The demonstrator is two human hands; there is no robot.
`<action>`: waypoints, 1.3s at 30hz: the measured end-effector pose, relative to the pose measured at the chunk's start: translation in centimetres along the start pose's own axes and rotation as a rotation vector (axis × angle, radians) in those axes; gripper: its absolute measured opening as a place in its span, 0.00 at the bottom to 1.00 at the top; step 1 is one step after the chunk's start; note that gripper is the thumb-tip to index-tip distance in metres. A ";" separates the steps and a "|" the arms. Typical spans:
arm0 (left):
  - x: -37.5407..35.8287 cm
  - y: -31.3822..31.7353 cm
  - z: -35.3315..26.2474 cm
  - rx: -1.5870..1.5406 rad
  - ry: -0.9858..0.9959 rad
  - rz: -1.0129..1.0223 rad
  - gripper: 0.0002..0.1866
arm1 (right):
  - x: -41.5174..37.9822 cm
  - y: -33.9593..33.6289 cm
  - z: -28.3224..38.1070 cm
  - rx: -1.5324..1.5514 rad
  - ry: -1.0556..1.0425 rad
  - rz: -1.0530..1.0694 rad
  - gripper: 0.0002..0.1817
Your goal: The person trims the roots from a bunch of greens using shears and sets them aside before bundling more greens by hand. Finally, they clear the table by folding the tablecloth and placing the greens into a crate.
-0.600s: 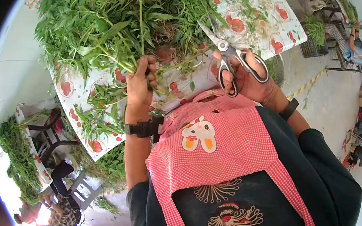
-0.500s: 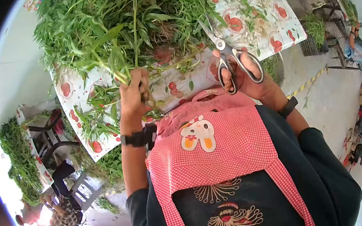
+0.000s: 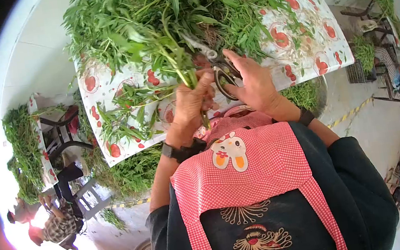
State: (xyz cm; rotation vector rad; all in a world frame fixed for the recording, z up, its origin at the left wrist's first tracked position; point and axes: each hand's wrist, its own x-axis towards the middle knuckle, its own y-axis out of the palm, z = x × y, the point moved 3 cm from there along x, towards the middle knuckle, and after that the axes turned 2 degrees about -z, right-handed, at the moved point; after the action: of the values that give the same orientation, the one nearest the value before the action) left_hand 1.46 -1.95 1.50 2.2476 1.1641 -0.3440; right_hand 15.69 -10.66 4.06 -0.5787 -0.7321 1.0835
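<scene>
Stretching across the upper view, the worktop [image 3: 304, 54] wears a white cloth printed with red fruit. A large heap of leafy green plants [image 3: 148, 26] covers much of it. Nearer the person is a pink checked apron [image 3: 257, 183] with a rabbit patch. Smaller loose sprigs [image 3: 130, 108] lie on the cloth's near left part. A bunch of stems [image 3: 177, 63] stands in front of the heap, leaning up and left, its grip being the left hand [image 3: 189, 101], fingers curled closed around the lower stalks. Just beside it, the right hand [image 3: 255, 85] has its grip on the scissors [image 3: 211, 54], thumb at a handle loop and fingers rather straight; the blurred blades point toward the heap, and their exact opening cannot be told.
</scene>
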 end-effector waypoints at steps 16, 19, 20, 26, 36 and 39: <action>-0.3 -0.5 -0.4 -0.118 -0.003 0.116 0.06 | 0.3 -6.5 -1.4 0.379 -0.032 -0.319 0.14; -0.4 -0.4 -0.2 -0.078 -0.042 0.177 0.06 | -0.2 -2.6 -4.8 1.128 0.569 0.051 0.15; -0.5 -0.2 -0.2 -0.070 -0.035 0.174 0.06 | -0.7 -1.0 -4.6 1.274 0.657 0.199 0.17; -0.3 -0.4 0.4 -0.046 0.025 0.200 0.08 | -1.1 -0.1 -2.4 1.814 0.703 0.623 0.28; -1.6 -2.3 0.9 0.042 -0.010 -0.140 0.21 | -1.0 1.0 -1.5 1.631 0.705 0.602 0.40; -3.7 -4.7 0.6 -0.045 0.010 -0.227 0.22 | -0.9 0.6 -3.4 1.597 0.619 0.550 0.38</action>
State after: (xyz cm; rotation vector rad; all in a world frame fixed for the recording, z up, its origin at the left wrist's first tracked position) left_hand -4.49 -2.66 0.98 2.0844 1.4227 -0.3915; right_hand 17.78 -11.49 1.24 0.3340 0.9250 1.4951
